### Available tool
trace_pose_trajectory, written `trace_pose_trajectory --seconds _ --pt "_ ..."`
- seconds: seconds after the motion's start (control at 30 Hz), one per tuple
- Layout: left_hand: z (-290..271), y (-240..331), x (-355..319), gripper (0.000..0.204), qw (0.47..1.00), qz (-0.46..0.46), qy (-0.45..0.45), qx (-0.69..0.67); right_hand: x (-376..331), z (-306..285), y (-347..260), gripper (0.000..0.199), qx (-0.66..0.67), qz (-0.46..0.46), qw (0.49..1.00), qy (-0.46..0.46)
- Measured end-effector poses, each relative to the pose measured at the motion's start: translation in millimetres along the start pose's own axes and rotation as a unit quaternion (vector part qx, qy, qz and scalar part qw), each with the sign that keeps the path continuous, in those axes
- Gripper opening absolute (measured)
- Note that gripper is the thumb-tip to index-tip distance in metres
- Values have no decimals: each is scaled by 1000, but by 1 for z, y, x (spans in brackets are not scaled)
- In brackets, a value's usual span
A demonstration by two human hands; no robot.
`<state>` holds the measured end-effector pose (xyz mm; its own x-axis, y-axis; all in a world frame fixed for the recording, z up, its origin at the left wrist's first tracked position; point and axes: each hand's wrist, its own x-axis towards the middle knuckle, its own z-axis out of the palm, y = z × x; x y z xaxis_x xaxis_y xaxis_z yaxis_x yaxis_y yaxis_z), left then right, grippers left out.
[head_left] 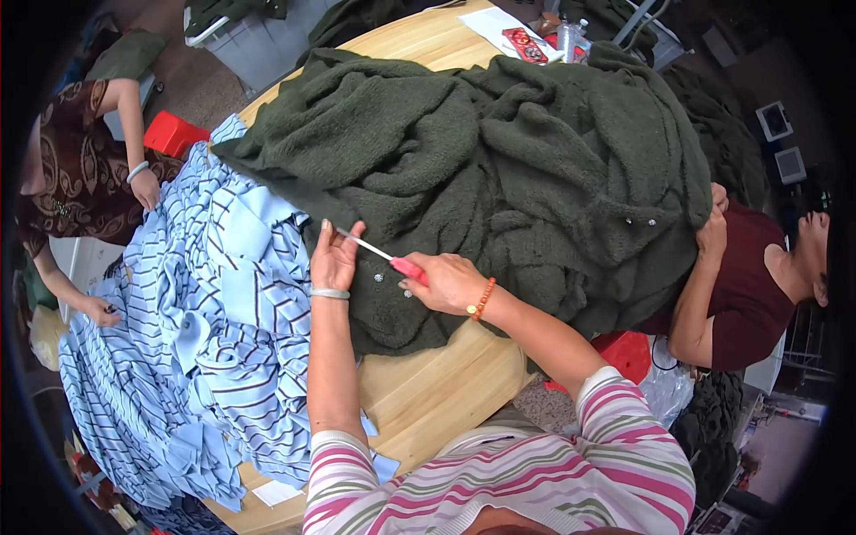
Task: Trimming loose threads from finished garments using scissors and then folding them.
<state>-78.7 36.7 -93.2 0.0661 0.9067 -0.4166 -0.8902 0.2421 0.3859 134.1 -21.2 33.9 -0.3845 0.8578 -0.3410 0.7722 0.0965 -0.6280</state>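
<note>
In my right hand is a slim tool with a pinkish-red handle and a long, narrow metal shaft; its exact kind is unclear. The shaft points left toward my left hand, whose palm faces up. The fingers of that hand stand apart beside the tool's tip, at the edge of a large dark green fleece cloth. Any thread or fold at the tip is too small to make out. Small shiny round pieces sit on the fleece just below the handle.
Blue striped fabric is heaped to my left, where a person handles it. Another person grips the fleece's right edge. The wooden table shows in front of me. A red object stands beyond the striped heap.
</note>
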Motion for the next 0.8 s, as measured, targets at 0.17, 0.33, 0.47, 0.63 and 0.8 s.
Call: trace_pose_trajectory --seconds 0.17,0.33,0.47,0.63,0.8 --pt "61 -54 -13 32 956 -146 7 255 -55 -9 46 33 87 -5 987 137" --pt "78 -86 38 38 919 -45 150 363 -109 -13 62 28 111 67 980 150" --pt "155 -68 10 25 960 25 -46 274 -143 -21 79 30 118 107 968 194" --pt "219 14 -114 46 899 130 -379 175 -156 -21 83 31 130 108 968 187" --pt "159 103 -275 72 839 234 -486 71 -155 -24 76 30 127 49 968 209"
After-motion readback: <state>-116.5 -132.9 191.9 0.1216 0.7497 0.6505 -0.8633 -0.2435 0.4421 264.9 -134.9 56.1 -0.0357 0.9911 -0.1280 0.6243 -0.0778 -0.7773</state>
